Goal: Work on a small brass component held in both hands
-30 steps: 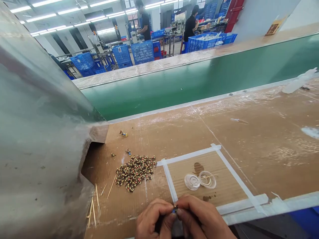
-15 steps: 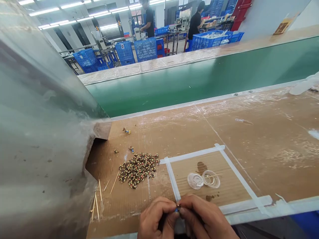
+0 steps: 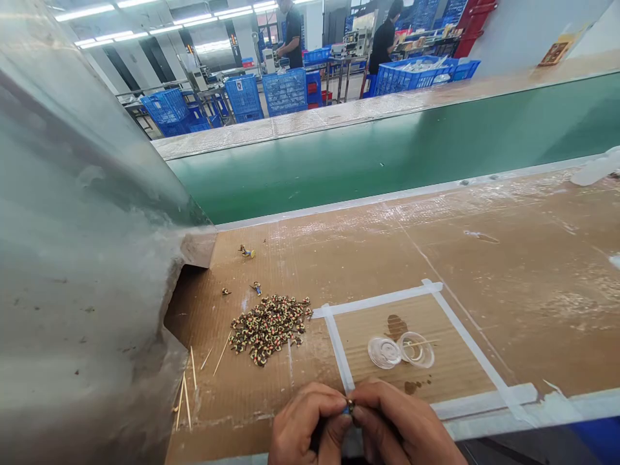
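Note:
At the table's front edge my left hand (image 3: 310, 423) is closed, its thumb and forefinger pinching a small painted figurine (image 3: 349, 407). My right hand (image 3: 400, 420) pinches the same figurine from the other side. Blue shows on its left and dark and yellowish bits on its right; the fingertips cover most of it. Beyond my left hand lies a heap of tiny dark, cream and red pieces (image 3: 271, 328). Past the heap lie a blue-bodied figurine (image 3: 256, 288), another figurine with a yellow base (image 3: 247, 252) and a single loose piece (image 3: 225, 292).
White tape (image 3: 387, 299) frames a patch of cardboard holding an open clear plastic cup (image 3: 426, 361) with a stick in it, its lid (image 3: 384, 352) and brown stains. Wooden sticks (image 3: 187, 400) lie beside a metal panel (image 3: 87, 258). Behind runs a green belt (image 3: 339, 168); two people work beyond.
The view has shifted slightly. Both hands stay together on the figurine, with hardly any movement of the fingers.

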